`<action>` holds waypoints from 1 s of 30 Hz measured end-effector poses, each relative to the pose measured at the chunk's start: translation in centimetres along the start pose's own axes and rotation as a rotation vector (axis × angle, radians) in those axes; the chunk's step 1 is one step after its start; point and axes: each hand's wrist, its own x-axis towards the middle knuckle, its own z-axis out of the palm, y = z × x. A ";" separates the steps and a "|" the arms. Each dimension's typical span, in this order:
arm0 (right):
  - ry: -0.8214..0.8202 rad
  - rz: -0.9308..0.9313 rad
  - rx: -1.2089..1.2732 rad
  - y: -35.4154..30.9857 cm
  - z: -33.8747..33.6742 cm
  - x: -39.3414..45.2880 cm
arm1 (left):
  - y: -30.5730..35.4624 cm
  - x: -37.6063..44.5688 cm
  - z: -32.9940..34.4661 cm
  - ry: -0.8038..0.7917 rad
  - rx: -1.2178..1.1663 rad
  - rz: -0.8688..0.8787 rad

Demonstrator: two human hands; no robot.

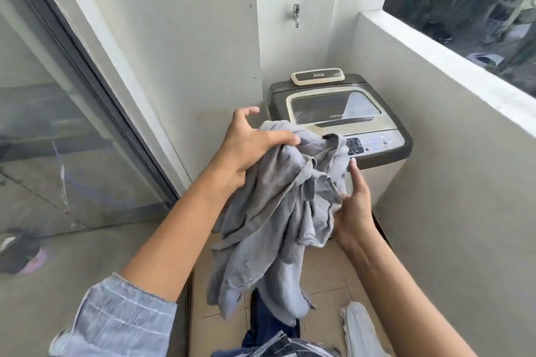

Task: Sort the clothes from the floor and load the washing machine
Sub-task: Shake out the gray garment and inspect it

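I grip the shirt [272,211] with both hands [246,151] [352,211]; washer [333,119], lid down, at 12 o'clock.

Both forearms bare from the elbow down; the left sleeve [121,316] is pale blue with thin white stripes, crinkled, its raw edge ending near the elbow; fingernails on the right hand [355,206] short and unpainted

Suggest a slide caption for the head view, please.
Both hands hold a grey garment before the closed washing machine.
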 end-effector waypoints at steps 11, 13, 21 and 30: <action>-0.174 0.039 -0.565 4.0 3.3 -1.5 | -1.2 1.4 -3.8 -0.024 -0.827 -0.449; -0.147 0.027 -0.625 3.1 4.6 -1.4 | -2.0 1.5 -4.6 -0.008 -0.785 -0.471; -0.177 -0.158 -0.655 -1.6 8.6 -2.2 | -6.5 0.9 -7.3 -0.165 0.143 -0.224; -0.445 -0.121 -0.639 -4.2 10.8 -4.7 | -4.6 0.3 -7.7 -0.177 0.096 0.520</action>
